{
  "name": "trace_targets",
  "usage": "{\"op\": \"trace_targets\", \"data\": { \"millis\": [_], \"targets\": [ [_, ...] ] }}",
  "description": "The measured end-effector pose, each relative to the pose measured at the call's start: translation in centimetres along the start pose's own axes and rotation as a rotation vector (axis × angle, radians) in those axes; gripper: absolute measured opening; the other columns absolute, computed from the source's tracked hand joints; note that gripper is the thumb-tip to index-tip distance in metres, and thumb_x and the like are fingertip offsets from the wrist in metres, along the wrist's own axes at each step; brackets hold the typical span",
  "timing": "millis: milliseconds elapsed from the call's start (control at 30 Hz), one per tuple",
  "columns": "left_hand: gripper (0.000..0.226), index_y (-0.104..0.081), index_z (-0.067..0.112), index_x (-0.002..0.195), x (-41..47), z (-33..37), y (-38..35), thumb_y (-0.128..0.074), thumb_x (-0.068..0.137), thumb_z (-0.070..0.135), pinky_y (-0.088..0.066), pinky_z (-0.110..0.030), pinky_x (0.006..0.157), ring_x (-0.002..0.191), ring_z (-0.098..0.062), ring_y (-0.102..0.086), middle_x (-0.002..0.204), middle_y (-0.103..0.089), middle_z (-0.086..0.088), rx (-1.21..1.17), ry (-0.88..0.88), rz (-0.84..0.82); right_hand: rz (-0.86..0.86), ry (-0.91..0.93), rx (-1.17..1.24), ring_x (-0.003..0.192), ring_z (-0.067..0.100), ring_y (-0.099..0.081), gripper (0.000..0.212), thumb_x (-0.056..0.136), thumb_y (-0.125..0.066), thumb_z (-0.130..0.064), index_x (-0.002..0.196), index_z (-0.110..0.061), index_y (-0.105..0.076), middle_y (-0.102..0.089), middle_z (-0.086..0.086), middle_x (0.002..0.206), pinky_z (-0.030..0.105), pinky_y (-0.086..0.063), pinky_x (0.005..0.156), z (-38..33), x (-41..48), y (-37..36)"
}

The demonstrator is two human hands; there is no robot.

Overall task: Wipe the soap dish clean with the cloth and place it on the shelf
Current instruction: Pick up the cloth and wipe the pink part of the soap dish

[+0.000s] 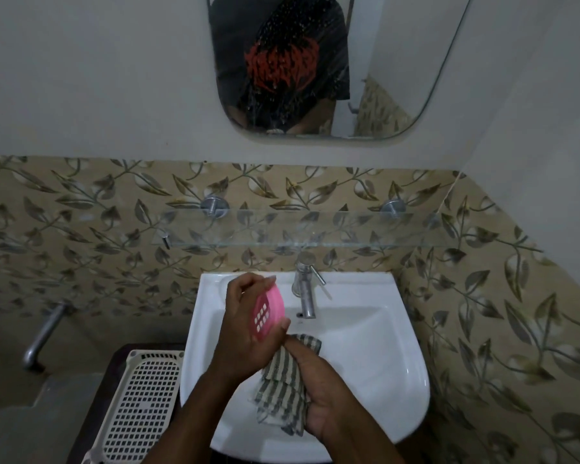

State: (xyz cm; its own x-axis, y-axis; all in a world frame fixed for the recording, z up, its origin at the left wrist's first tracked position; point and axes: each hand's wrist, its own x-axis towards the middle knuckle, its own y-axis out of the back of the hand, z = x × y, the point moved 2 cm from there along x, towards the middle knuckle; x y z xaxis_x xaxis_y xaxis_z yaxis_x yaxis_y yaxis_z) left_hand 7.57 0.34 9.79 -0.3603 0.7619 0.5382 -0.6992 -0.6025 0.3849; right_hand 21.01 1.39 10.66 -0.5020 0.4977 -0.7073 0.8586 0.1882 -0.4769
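Two hands work over one white sink point(375, 333). The left hand point(248, 323) grips one pink soap dish point(268, 311), fingers curled round its upper edge and thumb against its lower edge, so the dish stands tilted on its side above the basin with its slotted face showing. The right hand point(318, 390) is closed round one striped cloth point(283, 390), which hangs bunched below the dish; the cloth's upper end lies just beside the dish's lower edge, though whether they touch is unclear. One metal tap point(304, 286) stands at the back of the sink. Above it, one glass shelf point(349, 229) is fixed to the leaf-patterned tiles by two round metal mounts point(214, 205). One mirror point(315, 61) hangs higher up. One white perforated basket point(144, 406) sits left of the sink, and one metal pipe point(42, 333) comes off the left wall.
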Motion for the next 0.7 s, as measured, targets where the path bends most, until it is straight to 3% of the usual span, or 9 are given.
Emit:
{"op": "trace_targets", "data": {
  "millis": [100, 200, 267, 367, 433, 500, 600, 700],
  "targets": [
    [0.056, -0.055, 0.015, 0.122, -1.1, -1.1, 0.4, -0.071, 0.075, 0.042, -0.042, -0.017, 0.094, 0.118, -0.010, -0.049, 0.120, -0.048, -0.006, -0.010, 0.080, 0.012, 0.014, 0.020, -0.013, 0.074, 0.029, -0.073, 0.033, 0.081, -0.076, -0.025, 0.099, 0.003, -0.074, -0.074, 0.022, 0.096, 0.034, -0.058, 0.062, 0.0, 0.4, 0.7],
    [0.055, -0.053, 0.022, 0.117, -1.7, -2.2, 0.1, -0.071, 0.073, 0.050, -0.052, -0.029, 0.083, 0.106, -0.015, -0.059, 0.116, -0.056, 0.006, -0.104, 0.282, 0.024, 0.064, 0.042, 0.012, 0.091, 0.035, -0.072, 0.039, 0.079, -0.078, -0.023, 0.108, 0.002, -0.070, -0.072, 0.024, 0.103, 0.041, -0.059, 0.075, 0.3, 1.0, 1.2],
    [0.052, -0.053, 0.028, 0.112, -2.3, -2.9, -0.1, -0.070, 0.070, 0.054, -0.055, -0.032, 0.081, 0.103, -0.013, -0.060, 0.112, -0.058, 0.010, -0.182, 0.438, 0.076, 0.088, 0.092, 0.073, 0.089, 0.035, -0.072, 0.043, 0.075, -0.080, -0.024, 0.109, -0.001, -0.071, -0.073, 0.021, 0.101, 0.045, -0.058, 0.079, 0.1, 1.3, 1.9],
    [0.052, -0.061, 0.025, 0.101, -2.8, -3.8, 0.1, -0.071, 0.068, 0.064, -0.053, -0.036, 0.081, 0.097, -0.021, -0.062, 0.100, -0.064, 0.004, -0.356, 0.705, 0.219, 0.124, 0.207, 0.105, 0.085, 0.035, -0.070, 0.048, 0.067, -0.083, -0.029, 0.106, -0.003, -0.073, -0.072, 0.022, 0.100, 0.054, -0.055, 0.087, -0.6, 1.5, 3.7],
    [0.053, -0.061, 0.015, 0.094, -3.0, -4.8, 0.0, -0.070, 0.073, 0.062, -0.054, -0.044, 0.077, 0.088, -0.025, -0.063, 0.088, -0.064, -0.005, -0.552, 0.938, 0.299, 0.181, 0.241, 0.074, 0.091, 0.039, -0.068, 0.034, 0.069, -0.082, -0.029, 0.093, -0.005, -0.078, -0.073, 0.023, 0.099, 0.064, -0.050, 0.090, -0.5, 1.5, 5.3],
    [0.057, -0.063, 0.010, 0.102, -3.3, -5.4, -0.4, -0.066, 0.077, 0.061, -0.058, -0.046, 0.076, 0.090, -0.029, -0.068, 0.093, -0.070, -0.012, -0.676, 1.089, 0.287, 0.230, 0.252, 0.058, 0.089, 0.036, -0.070, 0.029, 0.063, -0.081, -0.030, 0.083, -0.009, -0.079, -0.075, 0.020, 0.094, 0.055, -0.053, 0.089, 0.1, 1.6, 6.5],
    [0.069, -0.062, 0.008, 0.116, -3.5, -5.4, -1.9, -0.060, 0.080, 0.067, -0.060, -0.046, 0.071, 0.095, -0.033, -0.072, 0.105, -0.073, -0.018, -0.712, 1.135, 0.182, 0.265, 0.270, 0.027, 0.096, 0.035, -0.069, 0.038, 0.058, -0.080, -0.032, 0.090, -0.012, -0.080, -0.076, 0.017, 0.096, 0.049, -0.052, 0.093, 0.9, 1.8, 7.0],
    [0.042, -0.059, 0.006, 0.116, -3.1, -4.0, -4.4, -0.050, 0.098, 0.043, -0.060, -0.038, 0.062, 0.086, -0.029, -0.075, 0.106, -0.073, -0.018, -0.665, 1.107, 0.114, 0.272, 0.318, -0.065, 0.095, 0.032, -0.069, 0.014, 0.078, -0.073, -0.020, 0.087, -0.011, -0.079, -0.077, 0.015, 0.088, 0.047, -0.052, 0.093, 0.6, 1.7, 7.3]
  ]
}}
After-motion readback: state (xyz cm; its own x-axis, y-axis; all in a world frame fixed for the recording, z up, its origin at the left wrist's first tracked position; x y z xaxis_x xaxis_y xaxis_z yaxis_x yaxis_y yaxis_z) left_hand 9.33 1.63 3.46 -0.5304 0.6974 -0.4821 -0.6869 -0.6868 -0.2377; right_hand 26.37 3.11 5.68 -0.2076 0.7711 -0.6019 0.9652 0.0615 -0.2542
